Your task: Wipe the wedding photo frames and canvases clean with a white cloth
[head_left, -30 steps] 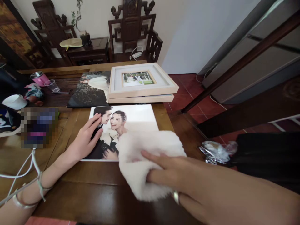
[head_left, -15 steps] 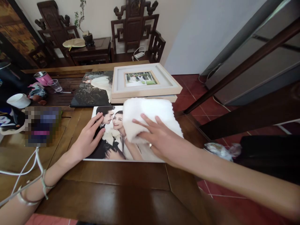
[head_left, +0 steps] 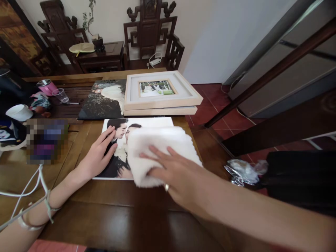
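Note:
A large wedding photo print [head_left: 121,148] lies flat on the wooden table, showing a couple. My left hand [head_left: 97,157] rests on its left part, fingers stretched out and holding nothing. A white fluffy cloth [head_left: 157,138], folded over, covers the right and lower middle of the print. On top of the cloth lies my right hand [head_left: 178,173], its fingers pressing into the fabric; a ring shows on one finger. The cloth's near edge hangs past the print's front edge. Part of the picture is hidden underneath.
Behind the print are stacked light-wood picture frames [head_left: 162,108] and a dark photo panel [head_left: 101,99]. At left stand a white cup [head_left: 19,112], a pink mug [head_left: 46,87], a clear plastic cup [head_left: 61,94] and a pixelated item with white cables [head_left: 39,178]. Crumpled plastic [head_left: 243,171] lies at right.
My right hand has slid the cloth toward me and a little left, from the upper right of the print to its lower edge. The left hand has stayed in place.

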`<state>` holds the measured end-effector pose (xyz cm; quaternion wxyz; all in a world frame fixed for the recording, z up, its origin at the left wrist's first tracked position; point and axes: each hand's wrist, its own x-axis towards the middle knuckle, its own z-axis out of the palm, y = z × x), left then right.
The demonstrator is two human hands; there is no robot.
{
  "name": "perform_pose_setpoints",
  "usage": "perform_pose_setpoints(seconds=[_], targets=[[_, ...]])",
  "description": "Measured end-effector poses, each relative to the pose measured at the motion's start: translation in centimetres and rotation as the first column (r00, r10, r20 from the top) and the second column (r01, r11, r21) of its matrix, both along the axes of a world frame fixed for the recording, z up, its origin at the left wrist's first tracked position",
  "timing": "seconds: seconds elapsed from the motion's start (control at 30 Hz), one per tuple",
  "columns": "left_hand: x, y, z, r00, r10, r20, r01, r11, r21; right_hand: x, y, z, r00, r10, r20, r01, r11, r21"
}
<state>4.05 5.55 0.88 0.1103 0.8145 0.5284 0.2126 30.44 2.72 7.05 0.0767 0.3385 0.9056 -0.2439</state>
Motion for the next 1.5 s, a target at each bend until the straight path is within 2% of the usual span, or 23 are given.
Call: perform_pose_setpoints(seconds=[0.17, 0.33, 0.43, 0.53, 0.7, 0.8, 0.9, 1.07, 1.23, 1.37, 1.5], targets=[[-0.1, 0.0, 0.0, 1.0, -0.011, -0.009, 0.011, 1.0, 0.011, 0.7, 4.4, -0.1, 0.997, -0.06, -0.049, 0.066, 0.988, 0.136], [-0.1, 0.0, 0.0, 1.0, -0.015, -0.006, 0.015, 1.0, 0.009, 1.2, 5.6, -0.9, 0.997, -0.067, -0.046, 0.075, 0.972, 0.222], [-0.1, 0.0, 0.0, 1.0, -0.006, -0.007, 0.006, 1.0, 0.001, 0.9, 4.5, -1.1, 0.996, -0.055, -0.065, 0.069, 0.972, 0.227], [0.0, 0.0, 0.1, 1.0, 0.0, 0.004, 0.0, 1.0, -0.01, 0.3, 1.9, -1.0, 0.998, -0.046, -0.031, 0.051, 0.984, 0.169], [0.0, 0.0, 0.1, 1.0, 0.005, -0.002, -0.005, 1.0, -0.026, -0.5, -3.1, -0.8, 0.992, 0.121, -0.048, -0.122, 0.992, -0.014], [0.1, 0.1, 0.2, 1.0, 0.0, -0.008, 0.0, 0.999, -0.034, -0.6, -4.1, -0.7, 0.982, 0.171, -0.076, -0.175, 0.984, -0.041], [0.1, 0.0, 0.3, 1.0, 0.0, -0.004, -0.001, 0.999, -0.039, -0.9, -3.2, -0.2, 0.99, 0.136, -0.035, -0.137, 0.99, -0.021], [0.0, -0.1, 0.1, 1.0, 0.0, 0.015, 0.0, 1.0, -0.022, -1.0, 1.1, 0.2, 1.0, 0.016, 0.019, -0.017, 0.997, 0.08], [-0.2, -0.1, 0.0, 1.0, -0.013, 0.011, 0.013, 1.0, -0.016, -0.3, 4.7, -0.7, 0.996, -0.061, -0.072, 0.076, 0.97, 0.231], [-0.2, -0.1, 0.0, 1.0, -0.016, 0.015, 0.016, 1.0, -0.013, -0.2, 5.0, -1.3, 0.992, -0.074, -0.105, 0.102, 0.95, 0.295], [-0.2, -0.1, 0.1, 1.0, -0.013, 0.027, 0.014, 1.0, -0.015, -1.1, 2.6, -0.8, 0.998, -0.033, 0.051, 0.021, 0.977, 0.213]])
